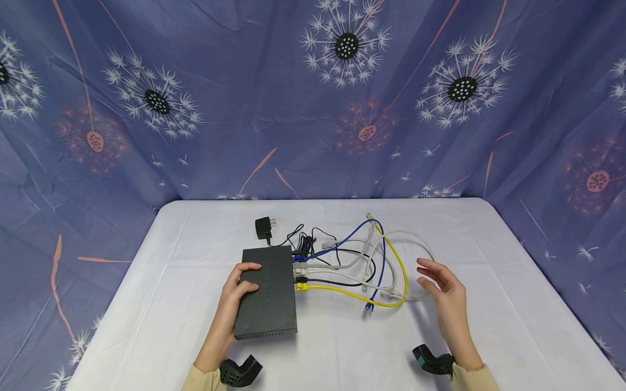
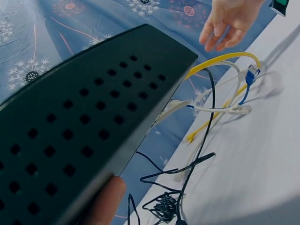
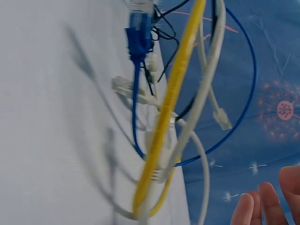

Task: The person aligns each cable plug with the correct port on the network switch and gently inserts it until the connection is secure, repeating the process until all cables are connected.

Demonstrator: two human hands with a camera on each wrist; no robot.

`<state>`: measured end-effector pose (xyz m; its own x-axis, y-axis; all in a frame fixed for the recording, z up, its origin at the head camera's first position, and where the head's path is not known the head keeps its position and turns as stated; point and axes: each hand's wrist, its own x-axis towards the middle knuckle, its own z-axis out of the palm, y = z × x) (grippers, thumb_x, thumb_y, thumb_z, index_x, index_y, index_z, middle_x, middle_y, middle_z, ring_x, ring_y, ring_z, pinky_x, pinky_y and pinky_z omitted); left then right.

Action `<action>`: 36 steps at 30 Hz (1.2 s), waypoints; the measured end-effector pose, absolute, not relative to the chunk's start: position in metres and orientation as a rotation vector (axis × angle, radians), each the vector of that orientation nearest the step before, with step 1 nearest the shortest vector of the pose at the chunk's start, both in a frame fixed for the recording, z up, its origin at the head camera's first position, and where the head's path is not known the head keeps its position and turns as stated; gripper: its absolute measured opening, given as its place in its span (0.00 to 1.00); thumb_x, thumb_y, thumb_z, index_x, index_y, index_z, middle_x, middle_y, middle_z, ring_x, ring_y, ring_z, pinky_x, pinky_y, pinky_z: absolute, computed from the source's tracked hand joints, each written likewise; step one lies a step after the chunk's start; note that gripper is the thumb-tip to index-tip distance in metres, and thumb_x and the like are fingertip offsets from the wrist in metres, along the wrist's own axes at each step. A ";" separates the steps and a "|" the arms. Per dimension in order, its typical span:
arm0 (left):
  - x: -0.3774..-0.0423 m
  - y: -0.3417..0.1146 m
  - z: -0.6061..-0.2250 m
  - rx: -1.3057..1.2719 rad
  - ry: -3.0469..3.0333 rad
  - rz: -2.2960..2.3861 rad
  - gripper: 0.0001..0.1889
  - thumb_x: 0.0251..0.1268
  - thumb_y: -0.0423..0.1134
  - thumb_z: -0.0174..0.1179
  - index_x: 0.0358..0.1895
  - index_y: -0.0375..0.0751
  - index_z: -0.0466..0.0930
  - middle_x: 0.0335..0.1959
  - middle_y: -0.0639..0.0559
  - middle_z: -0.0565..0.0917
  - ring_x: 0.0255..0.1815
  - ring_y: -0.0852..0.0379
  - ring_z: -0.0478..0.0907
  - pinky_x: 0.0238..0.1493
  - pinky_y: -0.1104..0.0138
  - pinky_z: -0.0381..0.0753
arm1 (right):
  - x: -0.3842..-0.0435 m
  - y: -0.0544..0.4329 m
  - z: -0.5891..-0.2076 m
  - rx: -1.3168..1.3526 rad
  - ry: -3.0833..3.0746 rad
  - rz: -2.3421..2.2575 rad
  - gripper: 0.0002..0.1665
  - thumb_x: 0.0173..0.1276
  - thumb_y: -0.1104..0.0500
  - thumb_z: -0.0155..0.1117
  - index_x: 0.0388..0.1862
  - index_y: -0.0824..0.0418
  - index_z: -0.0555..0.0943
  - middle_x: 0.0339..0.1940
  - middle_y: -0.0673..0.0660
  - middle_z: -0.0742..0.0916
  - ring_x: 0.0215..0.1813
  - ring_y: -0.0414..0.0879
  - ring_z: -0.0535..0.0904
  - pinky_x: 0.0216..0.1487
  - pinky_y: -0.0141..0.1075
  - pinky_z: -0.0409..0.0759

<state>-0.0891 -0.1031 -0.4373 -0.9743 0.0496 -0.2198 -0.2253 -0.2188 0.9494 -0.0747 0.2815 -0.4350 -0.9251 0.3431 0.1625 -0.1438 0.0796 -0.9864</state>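
My left hand (image 1: 230,304) grips the left edge of a dark, flat network switch (image 1: 269,320), thumb and a finger over its top. The left wrist view shows the vented side of the switch (image 2: 89,117) raised off the white cloth. Network cables come out of its right side: a blue cable (image 1: 349,237), a yellow cable (image 1: 337,291), a black one and white ones, their loose ends spread to the right. My right hand (image 1: 447,293) hovers at the right of a white cable loop (image 1: 415,234), fingers loosely bent and holding nothing.
A black power adapter (image 1: 263,228) lies behind the switch, its bundled black cord (image 1: 305,244) beside the cables. The table has a white cloth (image 1: 489,244), with a blue dandelion-print curtain (image 1: 244,108) around its back and sides.
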 end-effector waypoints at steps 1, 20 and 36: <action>-0.089 -0.103 -0.437 -0.213 1.845 2.311 0.20 0.61 0.29 0.44 0.58 0.42 0.69 0.62 0.43 0.62 0.42 0.43 0.72 0.38 0.57 0.75 | -0.074 0.281 -0.437 -0.196 -2.034 1.901 0.20 0.63 0.77 0.57 0.54 0.70 0.78 0.51 0.55 0.83 0.50 0.42 0.79 0.48 0.25 0.72; -0.088 -0.104 -0.436 -0.184 1.860 2.321 0.20 0.61 0.29 0.44 0.57 0.41 0.69 0.61 0.42 0.63 0.43 0.44 0.72 0.38 0.57 0.76 | -0.067 0.280 -0.473 -0.205 -2.254 1.908 0.20 0.62 0.76 0.57 0.54 0.80 0.73 0.41 0.53 0.85 0.44 0.38 0.81 0.40 0.28 0.78; -0.089 -0.102 -0.435 -0.192 1.906 2.309 0.21 0.60 0.29 0.47 0.59 0.38 0.68 0.66 0.45 0.60 0.55 0.46 0.62 0.49 0.58 0.67 | -0.071 0.277 -0.481 -0.102 -2.408 1.770 0.21 0.60 0.77 0.58 0.54 0.75 0.76 0.46 0.71 0.83 0.42 0.37 0.81 0.40 0.27 0.77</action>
